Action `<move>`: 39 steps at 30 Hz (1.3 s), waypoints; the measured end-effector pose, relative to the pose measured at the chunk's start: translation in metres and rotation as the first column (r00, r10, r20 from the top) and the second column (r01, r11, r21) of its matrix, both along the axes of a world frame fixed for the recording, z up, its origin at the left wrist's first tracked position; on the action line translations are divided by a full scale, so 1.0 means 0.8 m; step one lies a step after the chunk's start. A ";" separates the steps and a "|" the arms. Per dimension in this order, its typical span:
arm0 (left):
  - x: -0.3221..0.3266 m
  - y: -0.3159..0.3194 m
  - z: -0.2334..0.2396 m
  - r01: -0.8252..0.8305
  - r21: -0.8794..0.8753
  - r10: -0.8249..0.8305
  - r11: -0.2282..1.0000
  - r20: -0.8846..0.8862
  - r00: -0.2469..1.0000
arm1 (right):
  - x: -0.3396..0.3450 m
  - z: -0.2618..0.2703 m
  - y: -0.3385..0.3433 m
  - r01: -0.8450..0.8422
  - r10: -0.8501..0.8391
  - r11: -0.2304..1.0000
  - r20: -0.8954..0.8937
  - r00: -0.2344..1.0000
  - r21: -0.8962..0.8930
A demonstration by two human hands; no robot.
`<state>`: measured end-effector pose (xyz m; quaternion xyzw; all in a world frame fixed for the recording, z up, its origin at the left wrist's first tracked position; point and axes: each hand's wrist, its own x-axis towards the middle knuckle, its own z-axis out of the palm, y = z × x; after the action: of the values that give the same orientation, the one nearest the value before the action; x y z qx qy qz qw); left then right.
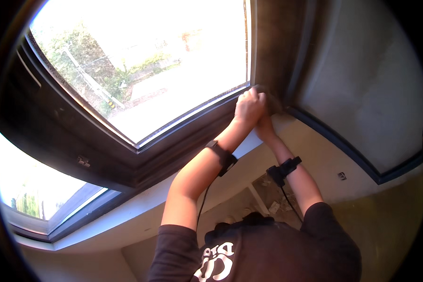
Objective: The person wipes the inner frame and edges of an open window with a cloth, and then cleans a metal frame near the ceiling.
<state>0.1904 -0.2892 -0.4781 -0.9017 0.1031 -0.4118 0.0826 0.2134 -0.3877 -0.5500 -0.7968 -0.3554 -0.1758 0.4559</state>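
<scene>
Both arms reach up to the lower right corner of a dark window frame [197,128] around a bright glass pane [183,88]. My left hand [248,105] is curled at this corner, fingers bent towards the frame. Directly beside and partly behind it is my right hand [265,123], its fingers mostly hidden by the left. A dark, blurred patch lies just past the fingertips; whether it is a held object or part of the frame cannot be told. Black straps with small boxes and cables sit on both forearms.
A second window pane [28,187] with a dark frame is at the lower left. Below the frame runs a pale sill [127,218]. On the right stands a grey panel [370,88] with a dark border. Scattered debris [275,206] lies on the floor below.
</scene>
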 end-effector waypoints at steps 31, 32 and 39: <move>0.018 -0.047 -0.013 -0.253 -0.105 0.198 0.962 -0.374 0.906 | 0.006 0.033 -0.048 0.429 -0.183 0.749 0.464 0.867 -0.505; 0.033 -0.059 -0.018 -0.303 -0.109 0.241 0.947 -0.386 0.891 | 0.012 0.044 -0.055 0.335 -0.158 0.800 0.365 0.918 -0.498; -0.064 0.027 -0.015 -0.197 -0.230 0.133 0.953 -0.267 0.954 | -0.029 0.011 -0.016 0.090 0.096 0.876 0.354 0.930 -0.473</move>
<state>0.1391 -0.2679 -0.4903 -0.9547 -0.0174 -0.2968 -0.0130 0.1905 -0.4002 -0.5413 -0.8374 -0.4678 -0.2268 0.1690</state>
